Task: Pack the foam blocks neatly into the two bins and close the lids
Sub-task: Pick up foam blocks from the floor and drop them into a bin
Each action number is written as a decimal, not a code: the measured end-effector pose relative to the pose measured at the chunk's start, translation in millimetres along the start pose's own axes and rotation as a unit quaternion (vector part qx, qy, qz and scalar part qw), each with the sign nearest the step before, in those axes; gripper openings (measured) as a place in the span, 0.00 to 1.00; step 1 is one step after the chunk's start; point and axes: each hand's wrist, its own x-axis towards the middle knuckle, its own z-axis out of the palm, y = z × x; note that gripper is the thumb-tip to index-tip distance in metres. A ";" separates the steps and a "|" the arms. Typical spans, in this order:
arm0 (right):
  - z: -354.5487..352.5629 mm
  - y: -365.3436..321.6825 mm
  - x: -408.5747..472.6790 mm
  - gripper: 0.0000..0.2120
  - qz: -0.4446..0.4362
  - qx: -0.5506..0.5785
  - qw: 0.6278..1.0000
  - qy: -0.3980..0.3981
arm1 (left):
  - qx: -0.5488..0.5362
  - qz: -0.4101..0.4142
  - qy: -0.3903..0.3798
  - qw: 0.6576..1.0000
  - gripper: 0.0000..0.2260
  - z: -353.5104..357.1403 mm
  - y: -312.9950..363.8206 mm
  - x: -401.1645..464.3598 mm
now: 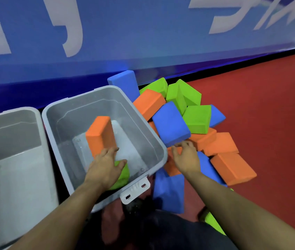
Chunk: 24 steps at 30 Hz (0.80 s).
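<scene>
Two grey plastic bins stand side by side on the red floor [260, 98] against a blue wall [143, 33] with pale lettering. The right bin [144, 127] holds an orange foam block [99, 134] standing on end near the middle, and a green foam block [122, 175] at its near wall. The left hand [105, 167] reaches into this bin, fingers straight and relaxed, lying across the top of the green block with the fingertips close to the foot of the orange one; its grip is wide, not curled around either. The left bin [40, 134] shows only its grey inside, cut off by the frame edge.

To the right of the bins lies a loose heap of foam blocks in orange, green and blue. The right hand [185, 156] hovers over the near edge of the heap, fingers loosely curled and apart, tips touching the lower edge of a large blue block [170, 121]; it holds nothing firmly.
</scene>
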 end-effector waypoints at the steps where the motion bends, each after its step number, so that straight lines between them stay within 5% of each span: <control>1: -3.4 17.3 4.8 0.14 0.047 0.003 0.999 -0.002 | -0.012 0.009 -0.006 1.000 0.27 3.8 8.2 1.8; 4: -0.2 64.4 19.6 0.24 0.185 0.023 0.981 -0.062 | -0.048 0.029 -0.018 0.998 0.27 14.7 29.7 4.4; 10: 40.9 108.9 50.8 0.50 0.318 0.099 0.932 -0.141 | -0.064 0.025 -0.022 0.997 0.28 25.0 50.0 11.6; 16: 84.2 129.1 58.2 0.53 0.423 0.265 0.862 -0.087 | -0.058 -0.001 -0.040 0.998 0.28 32.2 53.4 17.6; 20: 141.2 189.2 82.2 0.72 0.460 0.324 0.825 -0.045 | -0.064 0.005 -0.040 0.997 0.29 39.2 59.4 18.9; 24: 67.8 104.7 44.1 0.53 0.479 0.423 0.767 -0.054 | -0.054 0.024 -0.055 0.997 0.29 40.5 67.9 15.1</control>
